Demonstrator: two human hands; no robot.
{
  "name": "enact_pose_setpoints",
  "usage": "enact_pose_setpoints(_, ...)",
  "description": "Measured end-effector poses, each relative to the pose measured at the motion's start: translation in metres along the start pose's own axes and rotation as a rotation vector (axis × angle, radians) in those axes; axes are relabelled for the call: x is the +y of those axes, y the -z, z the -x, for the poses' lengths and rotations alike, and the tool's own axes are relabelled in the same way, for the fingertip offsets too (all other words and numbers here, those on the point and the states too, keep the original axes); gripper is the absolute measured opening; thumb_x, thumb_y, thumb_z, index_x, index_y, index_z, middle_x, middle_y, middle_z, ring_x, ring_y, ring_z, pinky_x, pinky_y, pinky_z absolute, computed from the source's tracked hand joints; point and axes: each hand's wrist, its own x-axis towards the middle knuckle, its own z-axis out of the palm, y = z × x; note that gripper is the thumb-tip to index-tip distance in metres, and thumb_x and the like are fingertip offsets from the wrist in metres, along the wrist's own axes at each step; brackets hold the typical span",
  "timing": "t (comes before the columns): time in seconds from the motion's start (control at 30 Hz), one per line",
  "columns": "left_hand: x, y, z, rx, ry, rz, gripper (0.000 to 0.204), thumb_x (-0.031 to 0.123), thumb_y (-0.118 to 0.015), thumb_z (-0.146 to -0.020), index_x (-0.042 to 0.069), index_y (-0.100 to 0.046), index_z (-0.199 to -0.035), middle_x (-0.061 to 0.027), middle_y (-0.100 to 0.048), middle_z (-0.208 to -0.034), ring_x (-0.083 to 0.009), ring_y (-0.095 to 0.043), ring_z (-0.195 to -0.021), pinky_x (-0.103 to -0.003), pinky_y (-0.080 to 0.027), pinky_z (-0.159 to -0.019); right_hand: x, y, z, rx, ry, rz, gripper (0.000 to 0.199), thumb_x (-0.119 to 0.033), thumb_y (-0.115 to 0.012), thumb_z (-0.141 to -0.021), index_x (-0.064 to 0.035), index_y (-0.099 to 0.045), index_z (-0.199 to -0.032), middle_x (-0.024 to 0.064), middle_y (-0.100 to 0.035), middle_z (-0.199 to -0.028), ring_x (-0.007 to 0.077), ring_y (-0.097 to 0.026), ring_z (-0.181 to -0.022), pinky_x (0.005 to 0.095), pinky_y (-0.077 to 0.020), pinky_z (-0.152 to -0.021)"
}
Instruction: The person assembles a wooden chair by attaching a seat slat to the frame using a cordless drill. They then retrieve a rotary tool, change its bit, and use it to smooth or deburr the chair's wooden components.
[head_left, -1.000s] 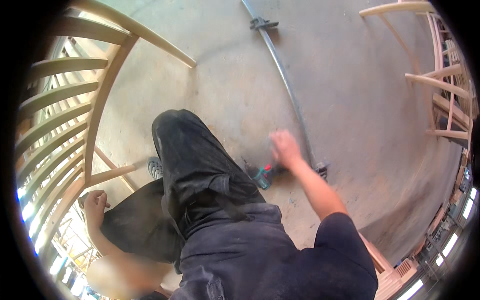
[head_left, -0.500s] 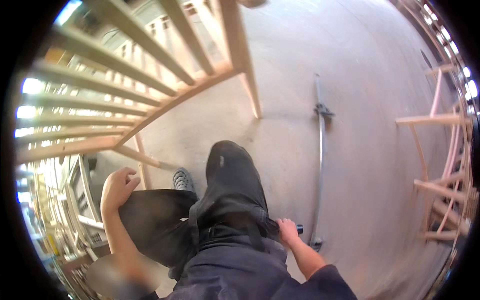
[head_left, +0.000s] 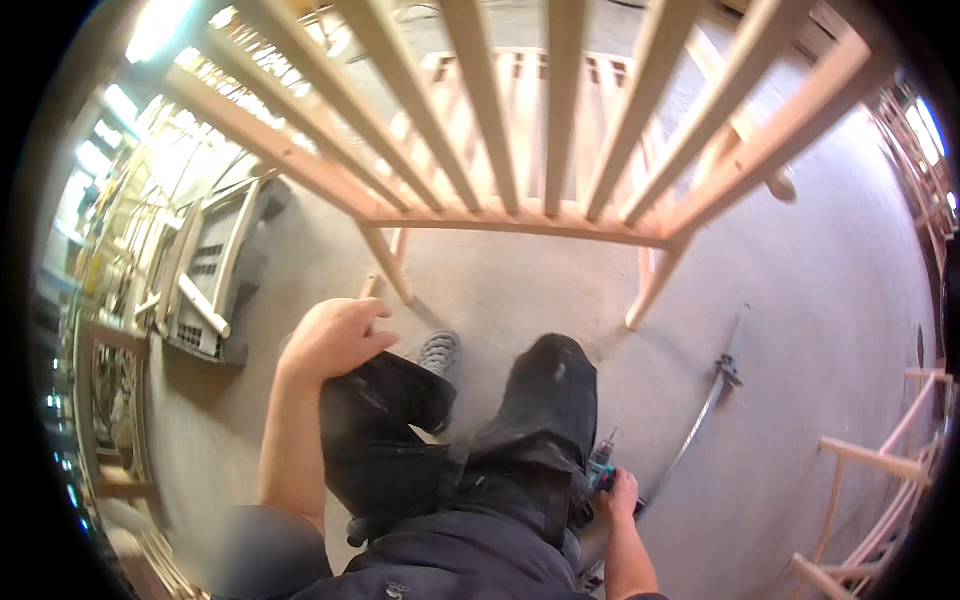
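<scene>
My right hand (head_left: pixel 620 492) is closed round a cordless drill (head_left: pixel 602 455) beside my right thigh, the bit pointing forward. My left hand (head_left: pixel 342 338) is raised by my left knee, fingers loosely bent and apart, with nothing visible in it. In front of me stands a pale wooden chair or bench frame (head_left: pixel 520 228) with several slats fanning upward in the view. Its legs rest on the floor just beyond my knees, and neither hand touches it.
On the floor to the right lies a long metal bar clamp (head_left: pixel 700 415). Pale wooden frames (head_left: pixel 880 458) stand at the far right. A grey crate (head_left: pixel 205 285) with wooden pieces is on the left, near a wooden frame (head_left: pixel 112 410).
My view has swung left, so the slatted frame now stands straight ahead. The drill has come forward into sight in my right hand. My left hand remains by the knee.
</scene>
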Motion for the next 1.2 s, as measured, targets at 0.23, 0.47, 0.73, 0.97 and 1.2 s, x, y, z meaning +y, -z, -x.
enact_pose_setpoints(0.23, -0.016, -0.001, 0.018, 0.048, 0.001, -0.007, 0.037, 0.033, -0.072, -0.088, 0.005, -0.071, -0.112, -0.015, -0.071, -0.088, -0.0346, -0.068, -0.088, -0.044, -0.053, -0.079, 0.0, -0.001, 0.004, -0.025, -0.001, 0.054, 0.047, -0.003, -0.074, -0.068, -0.0058, -0.061, -0.113, 0.0208, -0.065, -0.104, 0.0422, -0.062, -0.101, 0.0494, -0.0513, -0.09)
enact_pose_setpoints(0.47, -0.023, 0.002, 0.016, 0.078, -0.027, 0.008, 0.038, 0.033, -0.073, -0.087, 0.005, -0.071, -0.111, -0.0158, -0.071, -0.087, -0.0352, -0.068, -0.087, -0.044, -0.053, -0.079, -0.009, -0.002, 0.002, -0.052, -0.031, 0.009, 0.031, -0.005, -0.067, -0.069, -0.003, -0.061, -0.1, 0.0228, -0.065, -0.102, 0.0448, -0.061, -0.102, 0.0521, -0.0501, -0.09)
enact_pose_setpoints(0.73, -0.014, 0.004, 0.001, 0.049, 0.01, 0.033, 0.036, 0.03, -0.074, -0.082, 0.004, -0.073, -0.108, -0.0171, -0.071, -0.086, -0.0362, -0.069, -0.086, -0.047, -0.053, -0.079, -0.019, 0.004, 0.002, -0.06, -0.137, -0.026, 0.034, -0.006, -0.065, -0.074, -0.0044, -0.062, -0.109, 0.0237, -0.065, -0.108, 0.0441, -0.061, -0.107, 0.0516, -0.05, -0.094)
enact_pose_setpoints(0.97, -0.005, 0.003, -0.007, 0.074, -0.029, 0.013, 0.035, 0.021, -0.075, -0.079, -0.001, -0.071, -0.106, -0.0198, -0.069, -0.083, -0.0355, -0.068, -0.08, -0.043, -0.054, -0.077, -0.013, -0.011, 0.006, 0.131, -0.071, -0.05, 0.023, -0.016, -0.061, -0.093, -0.0047, -0.063, -0.113, 0.0217, -0.068, -0.11, 0.0426, -0.063, -0.105, 0.0527, -0.0498, -0.089)
enact_pose_setpoints(1.2, -0.009, -0.005, -0.008, 0.067, -0.034, 0.024, 0.034, 0.021, -0.076, -0.079, 0.0, -0.072, -0.105, -0.0176, -0.068, -0.079, -0.0356, -0.067, -0.079, -0.045, -0.052, -0.075, -0.009, -0.012, 0.007, 0.07, -0.142, 0.012, 0.034, -0.011, -0.063, -0.087, -0.0045, -0.061, -0.12, 0.0212, -0.067, -0.113, 0.0425, -0.063, -0.104, 0.0504, -0.0505, -0.092)
